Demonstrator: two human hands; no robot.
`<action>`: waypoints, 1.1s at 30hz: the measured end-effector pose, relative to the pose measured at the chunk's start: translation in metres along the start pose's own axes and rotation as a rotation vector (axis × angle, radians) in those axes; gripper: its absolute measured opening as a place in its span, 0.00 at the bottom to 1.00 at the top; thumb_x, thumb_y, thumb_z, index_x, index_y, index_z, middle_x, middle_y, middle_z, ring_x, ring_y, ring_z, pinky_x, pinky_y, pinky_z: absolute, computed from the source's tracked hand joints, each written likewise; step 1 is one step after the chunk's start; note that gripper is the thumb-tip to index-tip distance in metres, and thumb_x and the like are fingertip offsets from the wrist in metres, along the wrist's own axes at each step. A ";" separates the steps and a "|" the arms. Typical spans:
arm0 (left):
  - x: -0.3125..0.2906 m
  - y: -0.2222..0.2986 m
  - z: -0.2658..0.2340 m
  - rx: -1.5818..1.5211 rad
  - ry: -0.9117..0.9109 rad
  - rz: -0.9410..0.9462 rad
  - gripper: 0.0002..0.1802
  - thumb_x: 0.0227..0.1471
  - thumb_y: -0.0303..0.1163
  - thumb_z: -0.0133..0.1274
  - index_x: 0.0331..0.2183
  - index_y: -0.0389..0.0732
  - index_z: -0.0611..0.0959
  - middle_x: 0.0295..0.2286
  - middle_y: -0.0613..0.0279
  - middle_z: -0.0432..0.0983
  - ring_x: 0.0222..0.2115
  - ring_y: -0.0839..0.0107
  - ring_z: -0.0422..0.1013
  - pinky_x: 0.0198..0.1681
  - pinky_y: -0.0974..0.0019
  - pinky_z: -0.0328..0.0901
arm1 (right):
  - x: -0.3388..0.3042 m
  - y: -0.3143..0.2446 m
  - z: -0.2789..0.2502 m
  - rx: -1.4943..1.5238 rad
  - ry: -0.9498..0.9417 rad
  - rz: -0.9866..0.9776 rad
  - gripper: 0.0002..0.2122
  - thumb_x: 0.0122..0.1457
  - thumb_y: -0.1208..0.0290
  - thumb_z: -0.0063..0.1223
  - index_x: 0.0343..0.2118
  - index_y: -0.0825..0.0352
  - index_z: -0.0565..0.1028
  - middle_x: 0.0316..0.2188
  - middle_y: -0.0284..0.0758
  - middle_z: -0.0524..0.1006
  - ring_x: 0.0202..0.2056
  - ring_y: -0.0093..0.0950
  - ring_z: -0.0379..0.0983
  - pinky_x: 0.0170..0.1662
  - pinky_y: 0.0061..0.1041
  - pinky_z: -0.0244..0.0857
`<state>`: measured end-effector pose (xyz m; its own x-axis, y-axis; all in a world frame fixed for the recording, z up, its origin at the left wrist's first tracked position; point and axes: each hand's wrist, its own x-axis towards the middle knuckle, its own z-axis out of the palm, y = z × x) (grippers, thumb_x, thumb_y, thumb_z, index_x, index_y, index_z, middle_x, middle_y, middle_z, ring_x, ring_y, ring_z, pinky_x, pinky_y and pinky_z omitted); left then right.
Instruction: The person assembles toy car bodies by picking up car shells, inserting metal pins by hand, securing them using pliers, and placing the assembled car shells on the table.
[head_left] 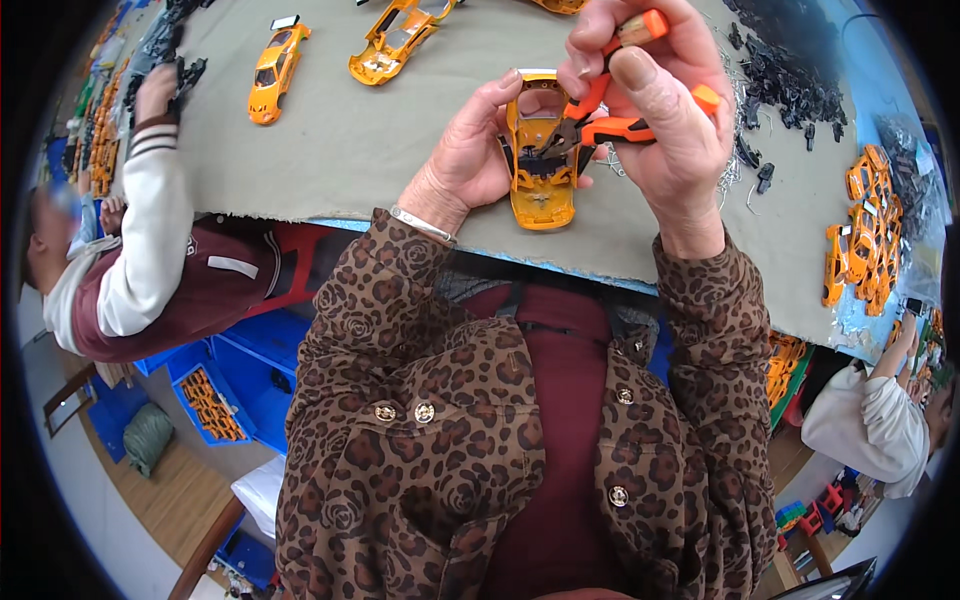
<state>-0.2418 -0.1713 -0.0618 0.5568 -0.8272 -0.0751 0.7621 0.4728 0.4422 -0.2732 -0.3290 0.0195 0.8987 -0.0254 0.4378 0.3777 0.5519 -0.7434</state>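
In my left hand [468, 150] is an orange toy car body [545, 200], held with its hollow underside facing up. Black parts show across the middle of the shell. My right hand [675, 130] is closed round a pair of pliers [615, 130] with orange and black handles. The pliers' dark jaws reach into the shell, over the black parts. Whether the jaws grip anything is too small to tell.
More orange car bodies lie ahead, one upright [277, 72] and one overturned [398, 42]. Black small parts [790, 85] and thin pale wire-like pieces are heaped at right, near a pile of orange bodies [868, 235]. A co-worker [160, 240] sits at left, another [875, 410] at right.
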 end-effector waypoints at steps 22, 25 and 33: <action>0.003 0.000 -0.005 -0.055 -0.013 0.018 0.28 0.57 0.49 0.39 0.52 0.41 0.69 0.48 0.57 0.69 0.45 0.57 0.70 0.45 0.32 0.66 | -0.023 0.015 0.001 -0.054 0.006 -0.195 0.24 0.56 0.70 0.57 0.54 0.71 0.62 0.32 0.36 0.69 0.33 0.24 0.65 0.36 0.26 0.64; 0.001 0.001 0.010 0.002 0.071 0.032 0.29 0.57 0.50 0.39 0.52 0.40 0.69 0.47 0.56 0.69 0.44 0.53 0.71 0.45 0.34 0.66 | -0.014 0.007 0.000 -0.029 0.097 -0.109 0.24 0.55 0.70 0.58 0.53 0.70 0.63 0.32 0.35 0.69 0.32 0.24 0.65 0.36 0.27 0.64; -0.001 0.002 0.010 0.039 0.025 0.018 0.30 0.57 0.51 0.39 0.53 0.39 0.69 0.47 0.53 0.69 0.43 0.47 0.71 0.45 0.38 0.68 | -0.015 0.003 -0.004 -0.041 0.074 -0.080 0.26 0.54 0.69 0.60 0.53 0.70 0.63 0.33 0.36 0.70 0.33 0.25 0.67 0.37 0.26 0.65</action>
<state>-0.2440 -0.1728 -0.0518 0.5784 -0.8109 -0.0890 0.7389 0.4746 0.4782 -0.2850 -0.3297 0.0085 0.8789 -0.1302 0.4588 0.4560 0.5115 -0.7283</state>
